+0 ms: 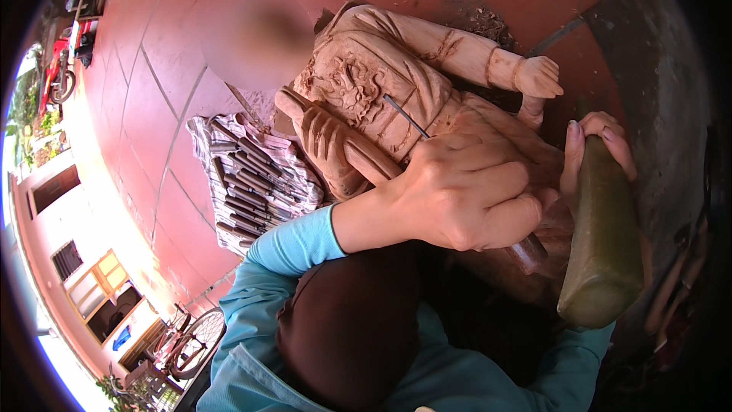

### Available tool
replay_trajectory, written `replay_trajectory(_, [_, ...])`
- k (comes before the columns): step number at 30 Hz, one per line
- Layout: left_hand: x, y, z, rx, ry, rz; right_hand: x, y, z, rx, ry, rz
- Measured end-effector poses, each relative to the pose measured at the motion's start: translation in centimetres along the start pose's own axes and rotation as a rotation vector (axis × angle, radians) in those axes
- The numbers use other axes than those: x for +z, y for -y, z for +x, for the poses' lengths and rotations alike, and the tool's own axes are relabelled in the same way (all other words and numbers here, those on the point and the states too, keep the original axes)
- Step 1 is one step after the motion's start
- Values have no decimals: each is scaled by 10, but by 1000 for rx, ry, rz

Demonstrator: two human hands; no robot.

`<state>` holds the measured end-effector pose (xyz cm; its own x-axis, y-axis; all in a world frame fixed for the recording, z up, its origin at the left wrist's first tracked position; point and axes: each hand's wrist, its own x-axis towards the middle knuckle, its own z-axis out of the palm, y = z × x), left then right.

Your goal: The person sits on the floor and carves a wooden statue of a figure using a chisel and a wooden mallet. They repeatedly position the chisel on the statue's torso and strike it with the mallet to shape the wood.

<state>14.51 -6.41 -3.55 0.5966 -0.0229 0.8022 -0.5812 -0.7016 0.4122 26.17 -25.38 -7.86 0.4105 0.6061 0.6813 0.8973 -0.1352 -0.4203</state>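
Observation:
A carved wooden figure in a robe lies in front of me, with a curling relief on its chest. My left hand is wrapped around the handle of a carving chisel. The chisel's thin metal blade points up and left over the figure's robe near the relief, and its handle butt sticks out below my fist. I cannot tell whether the tip touches the wood. My right hand grips a thick greenish mallet, held apart from the handle butt at its right.
Several dark-handled carving tools lie on a striped cloth left of the figure. Wood chips lie on the red tiled floor. A bicycle stands at lower left. The figure's head end is blurred.

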Motion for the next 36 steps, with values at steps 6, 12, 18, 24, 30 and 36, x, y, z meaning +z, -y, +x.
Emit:
replay_trajectory(6, [20, 6, -6, -23, -39, 139, -4, 6, 5, -29, -4, -39])
replay_trajectory(12, [20, 6, 11, -199, 136, 298, -9, -2, 2, 2, -3, -105])
replay_trajectory(18, [30, -1, 23, -108, 151, 472, -21, 6, 15, 204, 78, -229])
replay_trajectory(24, [29, 9, 16, -223, 142, 356, -24, 27, 27, 361, 133, -317])
replay_trajectory(30, [25, 12, 25, -230, 21, 357, -19, 24, 28, 321, 100, -238])
replay_trajectory(36, [22, 9, 28, -230, 24, 326, -17, 16, 24, 227, 75, -212])
